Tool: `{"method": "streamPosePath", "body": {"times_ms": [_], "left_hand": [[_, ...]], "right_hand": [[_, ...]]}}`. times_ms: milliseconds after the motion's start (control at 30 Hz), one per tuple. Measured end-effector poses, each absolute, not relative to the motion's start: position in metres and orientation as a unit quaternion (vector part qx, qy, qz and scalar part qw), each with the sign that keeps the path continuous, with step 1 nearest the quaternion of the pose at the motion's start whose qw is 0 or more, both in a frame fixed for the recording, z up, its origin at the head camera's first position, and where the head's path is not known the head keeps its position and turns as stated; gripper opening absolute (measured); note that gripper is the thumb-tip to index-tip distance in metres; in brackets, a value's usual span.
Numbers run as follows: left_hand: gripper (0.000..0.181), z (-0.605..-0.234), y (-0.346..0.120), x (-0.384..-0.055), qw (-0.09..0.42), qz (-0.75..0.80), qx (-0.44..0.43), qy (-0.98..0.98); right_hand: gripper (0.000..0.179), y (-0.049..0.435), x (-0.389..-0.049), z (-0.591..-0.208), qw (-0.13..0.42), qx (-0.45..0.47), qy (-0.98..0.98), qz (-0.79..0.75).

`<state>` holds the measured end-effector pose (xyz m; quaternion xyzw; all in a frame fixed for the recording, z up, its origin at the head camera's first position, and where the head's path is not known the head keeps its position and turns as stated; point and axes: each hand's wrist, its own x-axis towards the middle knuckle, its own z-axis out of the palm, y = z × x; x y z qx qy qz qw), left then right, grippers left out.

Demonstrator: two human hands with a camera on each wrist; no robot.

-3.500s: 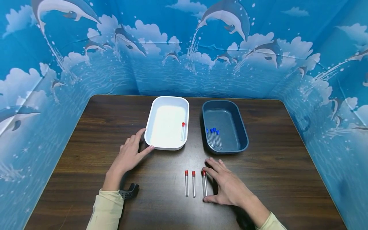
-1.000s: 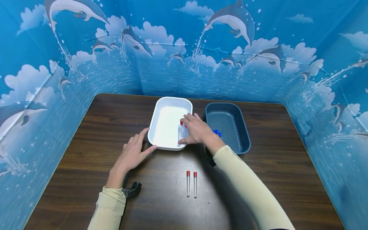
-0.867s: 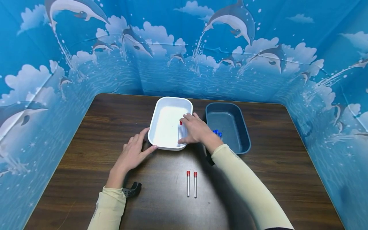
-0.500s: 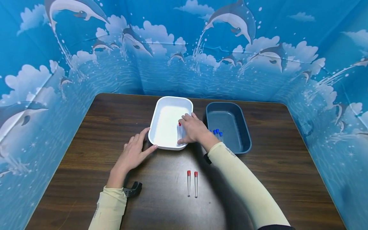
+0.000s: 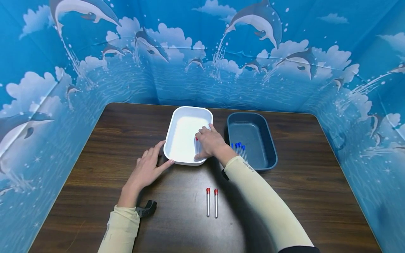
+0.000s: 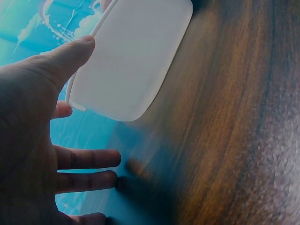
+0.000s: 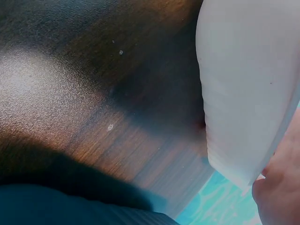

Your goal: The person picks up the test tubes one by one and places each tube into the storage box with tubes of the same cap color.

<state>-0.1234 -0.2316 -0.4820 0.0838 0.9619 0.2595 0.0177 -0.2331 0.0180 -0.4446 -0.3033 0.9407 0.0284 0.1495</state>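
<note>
Head view: the white tray [image 5: 180, 140] stands on the table [image 5: 316, 182]. The left hand [image 5: 143, 172] is at its near left corner, fingers extended, thumb and forefinger touching the rim without gripping. The right hand [image 5: 210, 142], fingers bent, reaches inside along the right wall and appears to pinch a red-capped tube [image 5: 197, 146] lengthwise between thumb and fingertips. Risk: uneven release at either end could let it roll. Two loose red-capped tubes [image 5: 208, 202] lie near each other on the table; a sleeve brushing them could start them rolling. The right forearm passes close to the blue tray [image 5: 259, 147] and its blue-capped tubes [image 5: 239, 147]; a low withdrawal could knock its rim.

Left wrist view: the thumb [image 6: 77, 54] rests at the white tray's rim; the other fingers stand clear. Such light contact might permit sliding under a push from within.

Right wrist view: the tray's outer wall fills the right side. The hold on the tube cannot be verified here.
</note>
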Motion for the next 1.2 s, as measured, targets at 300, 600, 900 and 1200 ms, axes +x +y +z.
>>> {"method": "streamPosePath", "body": {"times_ms": [300, 600, 900, 1200], "left_hand": [[0.087, -0.483, -0.233, -0.122, 0.018, 0.262, 0.083, 0.961], [0.087, -0.483, -0.234, -0.121, 0.018, 0.266, 0.081, 0.96], [0.086, -0.484, -0.233, -0.122, 0.012, 0.266, 0.087, 0.96], [0.086, -0.483, -0.233, -0.123, 0.013, 0.262, 0.085, 0.961]], "right_hand": [[0.094, 0.013, -0.232, -0.445, 0.15, -0.311, 0.937, 0.053], [0.089, 0.009, -0.232, -0.448, 0.15, -0.311, 0.936, 0.063], [0.085, 0.005, -0.235, -0.447, 0.139, -0.328, 0.928, 0.106], [0.087, 0.0, -0.236, -0.446, 0.158, -0.336, 0.924, 0.091]]}}
